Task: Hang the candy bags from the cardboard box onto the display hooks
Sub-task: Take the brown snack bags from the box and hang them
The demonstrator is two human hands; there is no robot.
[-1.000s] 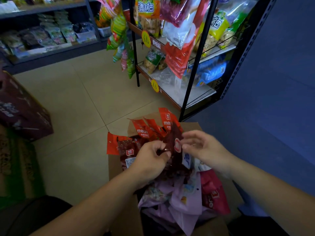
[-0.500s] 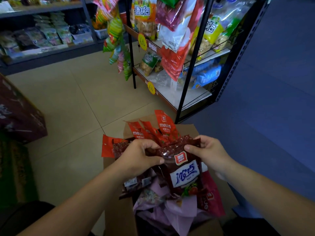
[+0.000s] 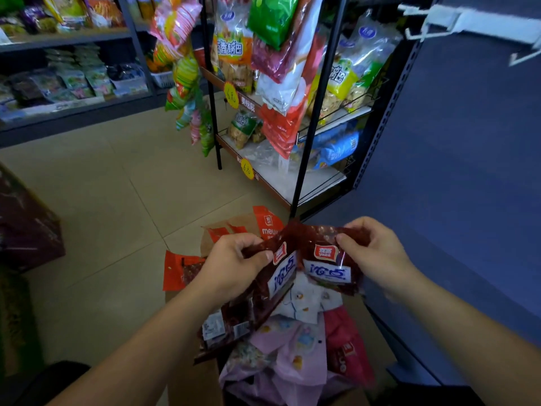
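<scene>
Cardboard box [image 3: 243, 224]: it is set on the floor below the arms, and lilac and pink candy bags [image 3: 295, 347] are heaped in it, with orange-red bags [image 3: 178, 273] at its left and far edges.
Left hand [image 3: 234, 265]: its fingers and thumb are clamped on the top edge of a bunch of dark red candy bags [image 3: 281, 276], which hangs down over the box.
Right hand [image 3: 377, 253]: one more dark red bag [image 3: 328, 268] is pinched by its top edge between thumb and curled fingers, touching the bunch at its left edge.
Progress: bags are held clear of the box, but none is judged to be hung yet; most of the stock is seen unsorted in the box, so nearly all the hanging is left.
Black wire rack [image 3: 310, 112]: it is placed just beyond the box's far edge, its shelves and posts crowded with snack packs.
Blue panel [image 3: 468, 142]: it runs along the right, close beside the right forearm.
Display hooks [image 3: 456, 20]: white pegs are seen at the panel's top edge, high above the hands, with nothing on them.
Open room: bare tiled floor [image 3: 117, 186] is left on the left; upward travel beside the panel looks unobstructed, though the rack's post stands near.
</scene>
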